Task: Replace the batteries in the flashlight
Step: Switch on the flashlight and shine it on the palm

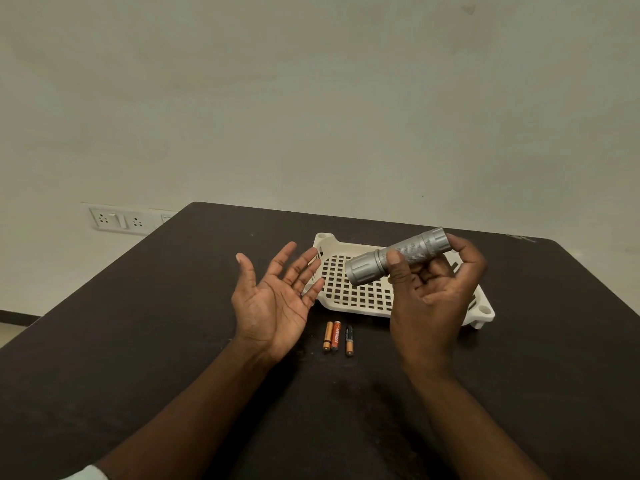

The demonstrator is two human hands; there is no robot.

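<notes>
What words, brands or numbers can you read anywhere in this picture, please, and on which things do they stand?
"EVEREADY": runs lengthwise on the orange-red battery, the middle of three lying on the table.
Black-and-copper battery: has print, too small to read.
Copper battery: no legible text.
Flashlight, held in the right hand: no marking visible.
White basket and wall sockets: no text visible.

Three batteries [337, 338] lie on the table [173, 306] before the tray [349, 299].
</notes>
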